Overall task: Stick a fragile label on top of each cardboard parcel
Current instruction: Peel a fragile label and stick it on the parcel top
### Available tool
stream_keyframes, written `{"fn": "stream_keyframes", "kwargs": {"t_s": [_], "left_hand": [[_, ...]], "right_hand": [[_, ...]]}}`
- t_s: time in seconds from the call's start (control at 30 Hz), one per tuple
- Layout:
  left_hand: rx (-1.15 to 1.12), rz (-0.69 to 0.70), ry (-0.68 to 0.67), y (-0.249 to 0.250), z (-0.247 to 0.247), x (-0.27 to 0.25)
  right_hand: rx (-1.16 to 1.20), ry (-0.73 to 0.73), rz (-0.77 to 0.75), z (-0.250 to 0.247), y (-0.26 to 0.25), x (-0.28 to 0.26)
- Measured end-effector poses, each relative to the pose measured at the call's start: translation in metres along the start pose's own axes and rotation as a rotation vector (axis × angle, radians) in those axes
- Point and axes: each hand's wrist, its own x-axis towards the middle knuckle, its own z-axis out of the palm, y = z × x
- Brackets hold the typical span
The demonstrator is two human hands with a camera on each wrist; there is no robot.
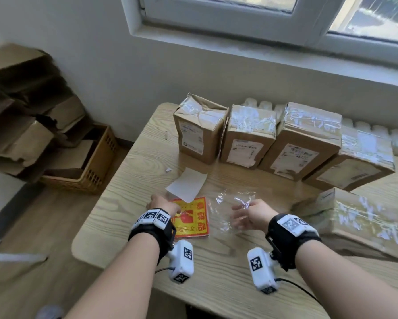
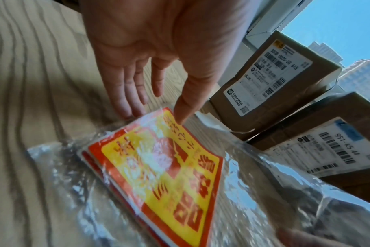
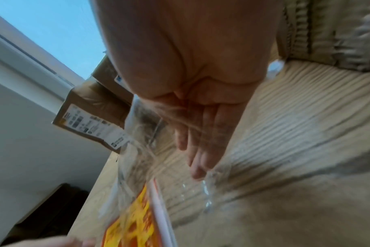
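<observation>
A stack of red-and-yellow fragile labels (image 1: pixel 193 217) lies on the wooden table (image 1: pixel 133 180), partly inside a crumpled clear plastic bag (image 1: pixel 232 203). My left hand (image 1: pixel 160 202) rests with straight fingers on the stack's far left corner. In the left wrist view its thumb (image 2: pixel 180 117) touches the film over the labels (image 2: pixel 158 167). My right hand (image 1: pixel 244 215) lies in the bag's loose film, its fingers (image 3: pixel 199 150) straight and its thumb hidden. Several taped cardboard parcels (image 1: pixel 248 139) stand in a row behind. Another parcel (image 1: pixel 359 222) lies flat at the right.
A white backing sheet (image 1: pixel 186 184) lies between the labels and the parcels. On the floor to the left, a wicker basket (image 1: pixel 94 166) and a heap of flattened cardboard (image 1: pixel 21 116). A white radiator (image 1: pixel 382 134) runs behind the parcels, under the window.
</observation>
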Motion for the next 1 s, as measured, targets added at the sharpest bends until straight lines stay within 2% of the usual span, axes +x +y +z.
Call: {"fn": "stream_keyframes", "kwargs": {"t_s": [0.07, 0.17, 0.33, 0.63, 0.8, 1.0], "left_hand": [[-0.038, 0.010, -0.096, 0.000, 0.004, 0.000], [0.071, 0.059, -0.222, 0.003, 0.011, -0.004], [0.196, 0.106, -0.288, 0.012, 0.020, -0.022], [0.089, 0.136, -0.413, 0.026, 0.038, -0.043], [-0.019, 0.101, -0.543, 0.034, 0.036, -0.058], [-0.135, 0.124, -0.603, 0.045, 0.026, -0.073]], "right_hand": [[0.016, -0.112, 0.017, 0.004, 0.005, -0.004], [-0.076, -0.209, -0.035, 0.005, 0.013, -0.008], [-0.080, -0.115, -0.037, -0.004, 0.028, -0.006], [-0.048, -0.129, 0.013, -0.011, 0.050, -0.020], [-0.012, -0.023, -0.124, -0.020, 0.047, -0.032], [-0.011, -0.072, -0.158, -0.026, 0.042, -0.028]]}}
